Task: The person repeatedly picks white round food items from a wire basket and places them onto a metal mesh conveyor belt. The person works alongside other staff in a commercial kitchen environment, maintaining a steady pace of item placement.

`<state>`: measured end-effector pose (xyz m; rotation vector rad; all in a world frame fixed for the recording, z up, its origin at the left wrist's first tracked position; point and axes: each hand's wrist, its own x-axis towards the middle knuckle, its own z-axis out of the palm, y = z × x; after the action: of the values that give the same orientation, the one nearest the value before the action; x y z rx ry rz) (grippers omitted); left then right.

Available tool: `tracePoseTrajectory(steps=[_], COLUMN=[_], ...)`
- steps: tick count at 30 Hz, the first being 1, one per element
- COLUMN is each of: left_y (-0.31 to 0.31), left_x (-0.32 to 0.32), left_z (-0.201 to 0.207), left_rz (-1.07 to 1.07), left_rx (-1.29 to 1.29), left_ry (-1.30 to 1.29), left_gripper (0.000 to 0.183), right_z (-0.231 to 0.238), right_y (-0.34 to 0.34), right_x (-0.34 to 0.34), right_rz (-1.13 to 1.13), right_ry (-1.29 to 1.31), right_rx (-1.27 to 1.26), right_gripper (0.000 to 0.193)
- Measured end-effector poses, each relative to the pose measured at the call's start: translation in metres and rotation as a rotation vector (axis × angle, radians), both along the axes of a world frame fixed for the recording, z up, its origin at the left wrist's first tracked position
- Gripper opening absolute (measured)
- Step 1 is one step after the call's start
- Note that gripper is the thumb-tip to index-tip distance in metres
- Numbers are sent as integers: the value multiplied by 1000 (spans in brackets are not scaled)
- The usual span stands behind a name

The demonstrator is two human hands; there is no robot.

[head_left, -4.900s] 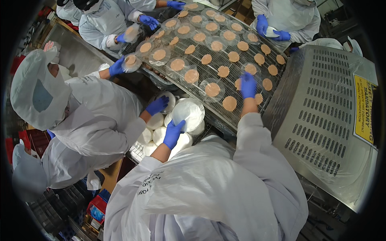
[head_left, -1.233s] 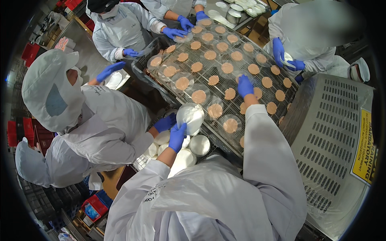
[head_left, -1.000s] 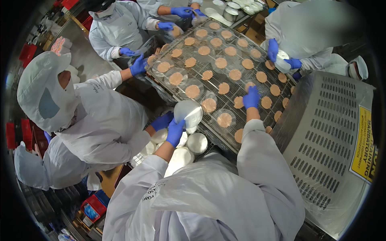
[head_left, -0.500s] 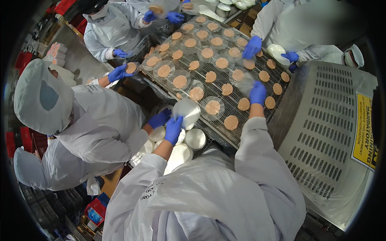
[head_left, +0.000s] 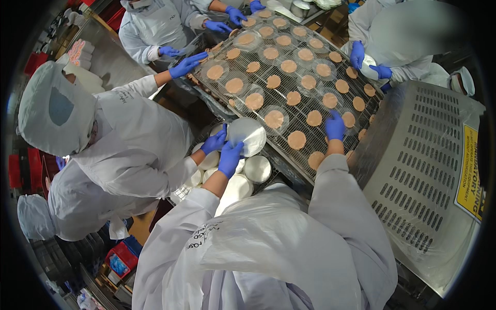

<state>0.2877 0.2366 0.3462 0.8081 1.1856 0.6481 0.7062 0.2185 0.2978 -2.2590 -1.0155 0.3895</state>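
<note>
My left hand, in a blue glove, grips a stack of clear round film discs beside the belt's near left corner. My right hand, also gloved, is over the wire mesh belt, its fingers slightly blurred and apart with no disc visible in them. Just beyond its fingertips lies a round pinkish patty with clear film around it; another patty is close on its right. Several patties lie in rows across the belt, some with film discs. A co-worker's gloved hand is close beside my left hand and the stack.
Below my left hand stand round white-topped tubs. A slotted metal machine cover with a yellow sign rises on the right. Co-workers line the left and far sides; one at far right holds a stack of discs.
My right hand has drawn back slightly, and the film disc it carried is no longer in it. The patties have shifted toward me and right. The left co-worker's hands have moved.
</note>
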Motion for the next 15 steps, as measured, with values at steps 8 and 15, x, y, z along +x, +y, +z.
tracePoseTrajectory(steps=[8,15], left_y=[-15,-30], left_x=[-55,-135], left_z=[-29,-86], left_rz=[32,62], left_rx=[23,-101], left_ry=[80,88], left_gripper=[36,36], right_z=[16,-13], right_y=[5,47], right_x=[-268,-232], right_rz=[624,324], right_ry=[368,144], right_rx=[-8,98], right_gripper=[31,22])
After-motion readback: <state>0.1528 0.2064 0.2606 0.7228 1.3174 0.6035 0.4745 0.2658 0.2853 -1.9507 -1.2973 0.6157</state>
